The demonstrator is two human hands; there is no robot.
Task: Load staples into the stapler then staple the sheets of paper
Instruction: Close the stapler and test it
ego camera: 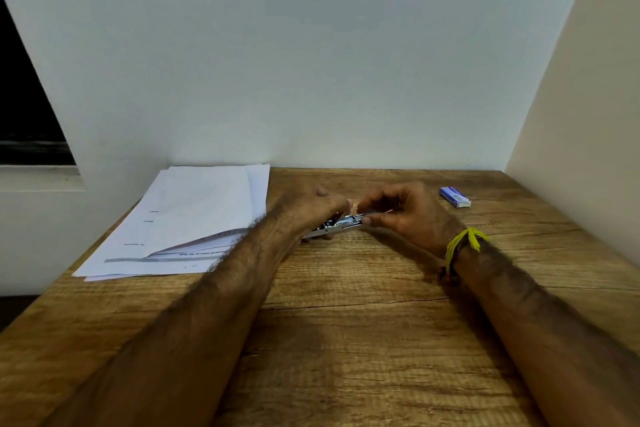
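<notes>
At the centre of the frame, a metal stapler (337, 225) lies low over the wooden table (346, 340), gripped by the left hand (311, 210) with fingers curled round its rear. The right hand (405, 211) pinches its front end between thumb and curled fingers. Sheets of paper (194, 218) lie to the left, a blue staple box (454, 197) to the right.

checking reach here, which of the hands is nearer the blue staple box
Right. The right hand is just left of the blue staple box; the left hand lies farther left, beyond the stapler.
</notes>
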